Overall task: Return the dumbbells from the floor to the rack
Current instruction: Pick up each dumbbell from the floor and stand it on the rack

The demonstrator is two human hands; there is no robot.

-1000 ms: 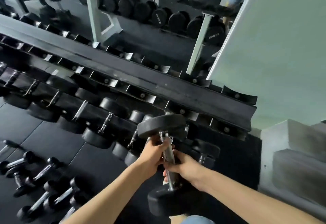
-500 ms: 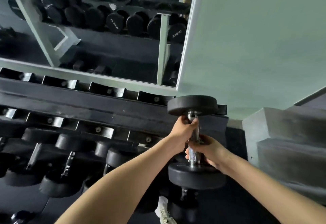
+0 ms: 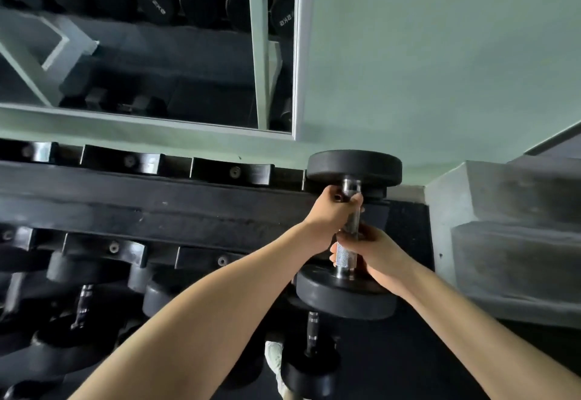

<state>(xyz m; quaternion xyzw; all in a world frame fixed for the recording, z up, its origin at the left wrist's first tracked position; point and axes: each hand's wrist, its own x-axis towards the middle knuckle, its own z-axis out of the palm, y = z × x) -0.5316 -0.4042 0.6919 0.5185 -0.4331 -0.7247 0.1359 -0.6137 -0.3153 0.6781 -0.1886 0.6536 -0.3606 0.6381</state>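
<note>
A black round-headed dumbbell [image 3: 353,169] with a knurled chrome handle lies over the right end of the rack's top tier [image 3: 157,201], far head over the back cradle, near head over the front one. Whether it rests in the cradles I cannot tell. Both hands hold its handle: my left hand [image 3: 334,211] grips the far part just under the upper head, my right hand [image 3: 371,250] wraps the near part above the lower head. The top tier's other cradles to the left stand bare.
Lower tier dumbbells [image 3: 81,302] sit under the top rail at left. One more dumbbell [image 3: 311,355] hangs below the held one, beside a white shoe [image 3: 273,357]. A wall mirror [image 3: 141,37] reflects another rack. Grey concrete steps [image 3: 503,226] rise at right.
Both hands carried the dumbbell up from the lower tier level and rightward to the right end of the top tier. The view tilted up, and the floor dumbbells left the frame.
</note>
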